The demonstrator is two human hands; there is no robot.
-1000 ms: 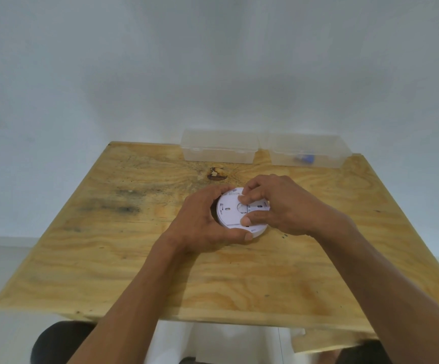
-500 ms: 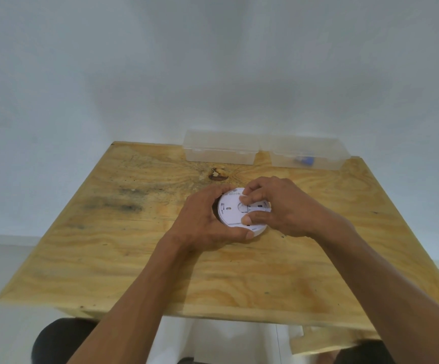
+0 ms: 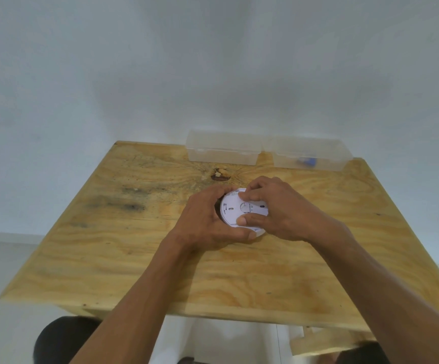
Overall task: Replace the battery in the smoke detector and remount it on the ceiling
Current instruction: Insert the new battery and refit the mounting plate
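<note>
Both hands stay curled on the smoke detector at frame centre: your left hand grips its rim, your right hand has rotated slightly, pinching the back plate; twisting continues.

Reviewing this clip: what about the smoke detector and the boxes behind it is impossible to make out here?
- Smoke detector, head view: its right side and near rim are covered by the right hand and left hand; markings too small to read.
- Battery: none visible.
- Blue item in the right clear box: blurred, unidentifiable.
</note>
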